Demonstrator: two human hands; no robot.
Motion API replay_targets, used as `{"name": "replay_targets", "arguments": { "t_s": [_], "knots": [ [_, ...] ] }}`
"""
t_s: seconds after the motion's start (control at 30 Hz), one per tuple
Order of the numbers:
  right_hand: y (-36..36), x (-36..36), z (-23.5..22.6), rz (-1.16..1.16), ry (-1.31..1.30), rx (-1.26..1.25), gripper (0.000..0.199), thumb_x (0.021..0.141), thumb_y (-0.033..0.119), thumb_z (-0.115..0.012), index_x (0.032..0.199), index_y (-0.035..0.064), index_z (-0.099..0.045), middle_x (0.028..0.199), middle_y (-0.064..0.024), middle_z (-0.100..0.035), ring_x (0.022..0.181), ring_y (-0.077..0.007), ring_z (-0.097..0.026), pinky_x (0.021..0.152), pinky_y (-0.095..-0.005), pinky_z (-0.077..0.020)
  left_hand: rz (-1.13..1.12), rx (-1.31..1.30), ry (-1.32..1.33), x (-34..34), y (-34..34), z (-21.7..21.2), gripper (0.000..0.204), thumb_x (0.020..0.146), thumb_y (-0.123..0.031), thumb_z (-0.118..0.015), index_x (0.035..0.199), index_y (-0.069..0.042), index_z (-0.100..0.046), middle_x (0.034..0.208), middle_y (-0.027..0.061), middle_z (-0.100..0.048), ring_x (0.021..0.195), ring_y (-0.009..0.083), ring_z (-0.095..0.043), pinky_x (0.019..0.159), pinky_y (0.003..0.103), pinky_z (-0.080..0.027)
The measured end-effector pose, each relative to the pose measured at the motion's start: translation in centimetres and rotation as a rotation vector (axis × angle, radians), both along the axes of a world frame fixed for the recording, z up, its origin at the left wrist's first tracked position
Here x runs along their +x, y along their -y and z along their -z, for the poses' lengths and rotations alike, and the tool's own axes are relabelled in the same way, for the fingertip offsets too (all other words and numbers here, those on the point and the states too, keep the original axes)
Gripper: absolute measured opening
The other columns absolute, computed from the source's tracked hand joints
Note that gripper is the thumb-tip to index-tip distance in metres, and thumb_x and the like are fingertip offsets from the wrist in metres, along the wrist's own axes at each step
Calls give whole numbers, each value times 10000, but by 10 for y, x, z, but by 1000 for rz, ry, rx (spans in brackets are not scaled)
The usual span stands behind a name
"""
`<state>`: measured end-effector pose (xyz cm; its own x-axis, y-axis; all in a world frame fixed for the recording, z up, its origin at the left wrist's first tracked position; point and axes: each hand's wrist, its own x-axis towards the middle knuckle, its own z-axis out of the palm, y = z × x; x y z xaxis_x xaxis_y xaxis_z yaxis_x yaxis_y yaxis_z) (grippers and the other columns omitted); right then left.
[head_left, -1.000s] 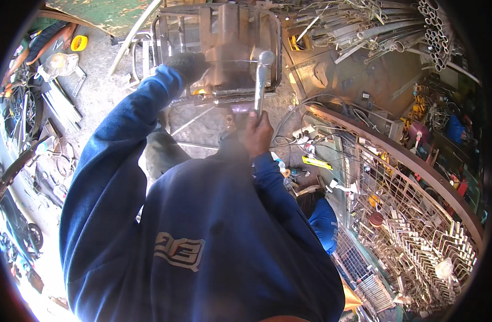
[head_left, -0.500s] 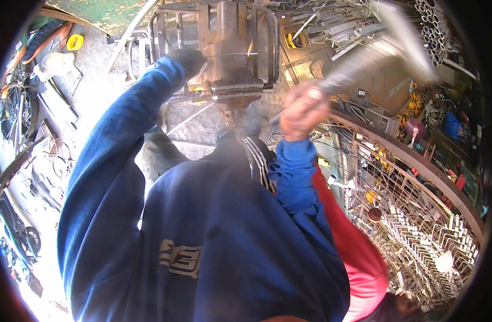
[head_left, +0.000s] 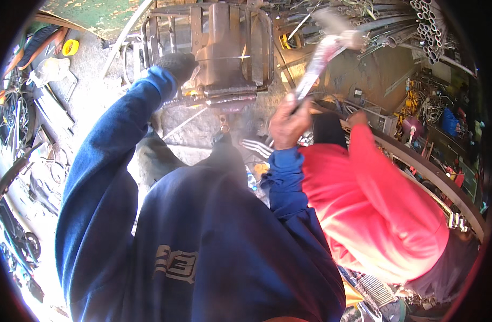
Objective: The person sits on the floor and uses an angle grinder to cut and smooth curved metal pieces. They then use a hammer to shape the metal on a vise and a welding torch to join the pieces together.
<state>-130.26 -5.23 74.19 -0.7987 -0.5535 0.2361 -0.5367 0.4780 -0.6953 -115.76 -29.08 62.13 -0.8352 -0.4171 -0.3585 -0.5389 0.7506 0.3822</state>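
Note:
My right hand is bare and wrapped round the handle of a hammer. The hammer is raised, its blurred head up and to the right, apart from the metal frame. In a dark glove, my left hand is closed at the left side of a rusty, curved metal piece. What its fingers grip is hidden. That piece sits in a frame of metal bars. A thin, light line crosses the rusty piece; I cannot tell whether it is a rod or a mark.
At my right a person in a red top bends close to my right arm. Metal tubes are stacked at the far right. A brown curved rail runs along the right. A yellow ring lies on the floor, far left.
The hammer and my right hand have swung a little left and are less blurred. The person in red has come further into view from the right. My left hand stays at the frame.

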Motion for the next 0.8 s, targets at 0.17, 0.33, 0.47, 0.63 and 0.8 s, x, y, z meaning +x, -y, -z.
{"name": "replay_targets", "arguments": {
  "t_s": [0.17,0.33,0.47,0.63,0.8],
  "knots": [
    [11,-3,-21,-254,75,-408,272,983,265,-485,942,-4,-466,640,-63,-531,499,-128,-495,466,-262,-397,47,-16,-82,4,1,12,309,948,-320,-498,944,-47,-643,814,197,-674,763,390,-662,661,502,-508],
    [-4,30,79,-208,109,620,278,935,281,-559,907,4,-545,678,-242,-611,634,-376,-656,560,-421,-511,98,-4,38,-1,4,11,287,936,-282,-508,917,-44,-667,839,194,-684,782,378,-674,669,488,-524],
    [-17,37,83,-192,68,292,311,943,322,-565,878,18,-555,630,-195,-602,593,-366,-648,520,-424,-487,31,68,103,2,-9,2,321,965,-267,-486,958,-28,-700,930,209,-690,890,345,-682,811,456,-518],
    [-6,13,27,-128,113,61,350,951,377,-549,854,41,-533,578,-140,-551,547,-353,-615,504,-420,-454,-64,3,-87,12,-14,-12,194,923,-164,-512,1067,-61,-591,959,226,-641,895,361,-656,778,453,-516],
    [-24,5,20,-66,114,52,386,956,389,-528,830,25,-505,576,-147,-516,527,-364,-566,506,-419,-429,61,-265,-182,29,-14,-14,210,824,-79,-551,1031,-74,-588,912,165,-575,827,359,-636,721,462,-518]
  ]
}}
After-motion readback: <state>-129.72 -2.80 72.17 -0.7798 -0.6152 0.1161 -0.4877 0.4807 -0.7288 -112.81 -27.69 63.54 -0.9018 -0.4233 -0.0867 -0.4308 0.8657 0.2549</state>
